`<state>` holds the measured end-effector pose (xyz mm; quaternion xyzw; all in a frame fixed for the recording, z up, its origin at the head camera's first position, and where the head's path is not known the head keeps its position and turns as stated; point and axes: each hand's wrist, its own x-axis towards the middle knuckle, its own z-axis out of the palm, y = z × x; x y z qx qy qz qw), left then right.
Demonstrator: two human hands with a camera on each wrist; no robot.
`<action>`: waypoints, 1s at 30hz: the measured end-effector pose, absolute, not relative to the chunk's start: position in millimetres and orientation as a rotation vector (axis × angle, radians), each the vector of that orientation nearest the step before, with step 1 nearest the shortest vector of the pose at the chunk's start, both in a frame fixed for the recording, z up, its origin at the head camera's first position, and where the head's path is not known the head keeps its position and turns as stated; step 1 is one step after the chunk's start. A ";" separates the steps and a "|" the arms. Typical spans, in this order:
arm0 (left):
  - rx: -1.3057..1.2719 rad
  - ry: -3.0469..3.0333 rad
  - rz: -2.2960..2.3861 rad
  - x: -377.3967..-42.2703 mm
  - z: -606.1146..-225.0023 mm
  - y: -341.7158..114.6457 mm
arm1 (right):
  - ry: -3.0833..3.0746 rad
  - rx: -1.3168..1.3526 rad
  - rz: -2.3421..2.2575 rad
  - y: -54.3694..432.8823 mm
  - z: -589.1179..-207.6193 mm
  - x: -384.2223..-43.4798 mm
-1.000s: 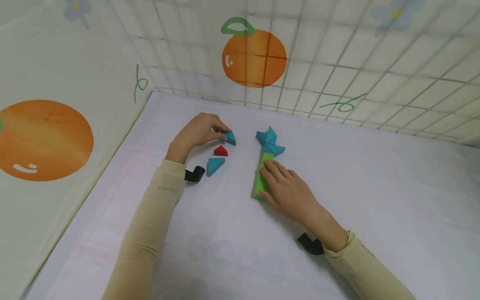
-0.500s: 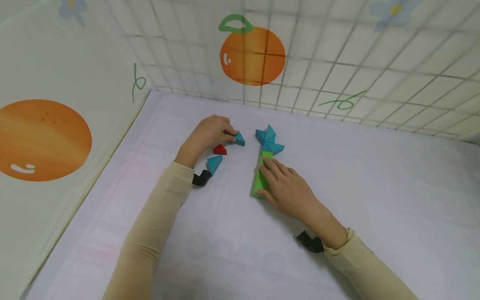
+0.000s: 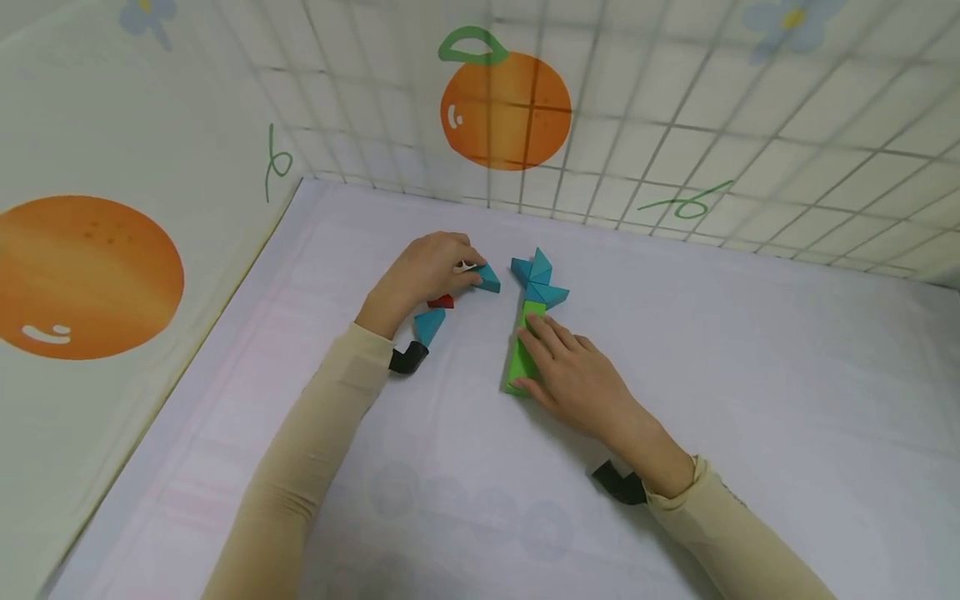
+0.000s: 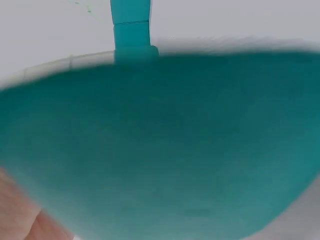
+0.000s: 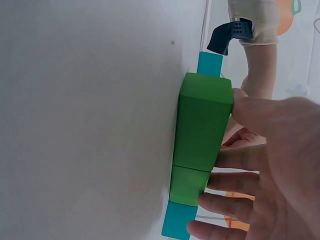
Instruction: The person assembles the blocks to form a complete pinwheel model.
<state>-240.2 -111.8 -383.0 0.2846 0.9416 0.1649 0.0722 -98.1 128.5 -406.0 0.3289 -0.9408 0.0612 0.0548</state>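
With thumb and fingertips, my left hand [image 3: 426,271] pinches a blue triangular block [image 3: 490,280] just above or on the table in the head view. A red triangular block [image 3: 441,302] lies partly hidden below that hand. Closer to the left wrist is another blue triangular block [image 3: 430,326]. My right hand [image 3: 581,379] rests its fairly straight fingers against a column of green blocks [image 3: 517,373]. Several blue triangular blocks [image 3: 538,282] fan out at the column's far end. In the right wrist view, the thumb touches the near end of the larger green block [image 5: 202,130].
A pale tabletop [image 3: 480,508] carries all the blocks. Walls with printed oranges [image 3: 506,112] and a grid pattern stand behind and at left. Black wrist camera mounts [image 3: 409,358] sit beside both wrists. One blurred blue surface [image 4: 165,140] fills most of the left wrist view.
My left hand has moved right with the blue triangular block, bringing it nearer to the blue fan and covering more of the red block. The right hand stays on the green column.
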 end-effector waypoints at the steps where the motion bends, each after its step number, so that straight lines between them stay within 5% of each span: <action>1: 0.855 2.834 0.479 -240.4 -382.2 -111.8 | -2.858 0.997 0.185 128.8 -406.2 -98.3; 30: 1.086 2.821 0.210 -220.1 -377.3 -78.0 | -2.869 0.992 0.164 130.7 -407.0 -99.2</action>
